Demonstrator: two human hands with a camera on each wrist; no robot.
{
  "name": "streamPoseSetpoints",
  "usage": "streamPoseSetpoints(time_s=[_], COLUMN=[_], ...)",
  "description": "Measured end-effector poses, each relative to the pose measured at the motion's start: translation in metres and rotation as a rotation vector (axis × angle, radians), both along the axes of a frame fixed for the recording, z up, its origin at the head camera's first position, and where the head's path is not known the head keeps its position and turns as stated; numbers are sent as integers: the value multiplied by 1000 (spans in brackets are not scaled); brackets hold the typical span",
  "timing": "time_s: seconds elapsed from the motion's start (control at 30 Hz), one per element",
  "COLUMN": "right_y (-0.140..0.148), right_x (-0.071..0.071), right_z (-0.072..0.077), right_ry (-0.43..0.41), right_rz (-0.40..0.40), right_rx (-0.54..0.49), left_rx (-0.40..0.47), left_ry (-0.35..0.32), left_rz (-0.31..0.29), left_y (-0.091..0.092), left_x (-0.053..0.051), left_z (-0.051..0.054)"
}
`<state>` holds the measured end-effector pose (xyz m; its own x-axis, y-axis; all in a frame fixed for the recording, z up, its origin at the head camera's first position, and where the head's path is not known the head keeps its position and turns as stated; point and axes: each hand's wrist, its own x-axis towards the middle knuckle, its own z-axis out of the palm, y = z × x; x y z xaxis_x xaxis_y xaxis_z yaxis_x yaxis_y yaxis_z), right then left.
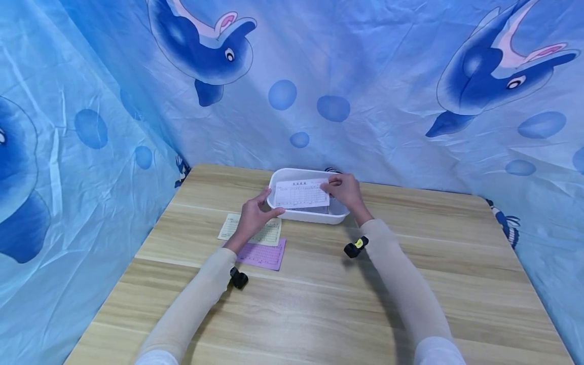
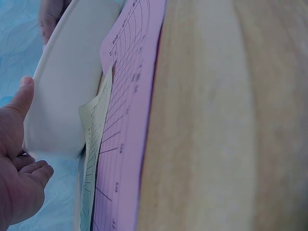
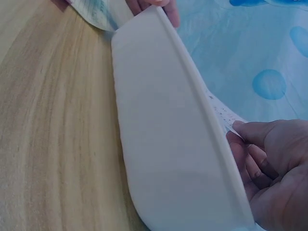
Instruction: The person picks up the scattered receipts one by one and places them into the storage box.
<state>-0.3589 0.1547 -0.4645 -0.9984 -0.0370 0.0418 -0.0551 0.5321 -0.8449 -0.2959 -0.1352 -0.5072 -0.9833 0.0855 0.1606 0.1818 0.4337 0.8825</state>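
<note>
A white plastic bin (image 1: 315, 217) stands near the table's far edge. My left hand (image 1: 252, 217) holds its left end, thumb along the front rim and fingers around the end; the left wrist view shows this thumb (image 2: 23, 96) at the rim. With thumb and fingers, my right hand (image 1: 345, 191) pinches the right edge of a white printed form (image 1: 298, 195), tilted over the bin's opening. A pale green form (image 1: 269, 234) and a purple form (image 1: 264, 256) lie overlapping on the table, partly beneath my left hand and wrist. Something greyish inside the bin is mostly hidden.
The wooden table (image 1: 319, 304) runs back to a blue curtain (image 1: 374, 61) printed with dolphins, which also hangs at the left side. Small black cameras, such as the one on the right wrist (image 1: 356, 247), are strapped to both sleeves.
</note>
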Motion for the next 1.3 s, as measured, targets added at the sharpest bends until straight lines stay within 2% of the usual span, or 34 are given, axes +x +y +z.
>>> streamPoseSetpoints(time_s=[0.23, 0.43, 0.67, 0.83, 1.03, 1.3], right_y=[-4, -7, 2, 13, 19, 17], right_x=[0, -1, 0, 2, 14, 41], right_z=[2, 2, 6, 15, 35, 56], right_ry=[-20, 6, -19, 8, 74, 126], right_rz=[36, 62, 64, 75, 104, 154], right_rx=[29, 52, -51, -110, -125, -122], left_rx=[-1, 8, 6, 2, 4, -18], left_ry=[-4, 7, 11, 2, -2, 3], left_rz=[-5, -7, -10, -9, -5, 1], left_y=[1, 0, 2, 2, 0, -1], left_x=[-1, -1, -2, -1, 1, 1], left_z=[0, -1, -2, 1, 2, 2])
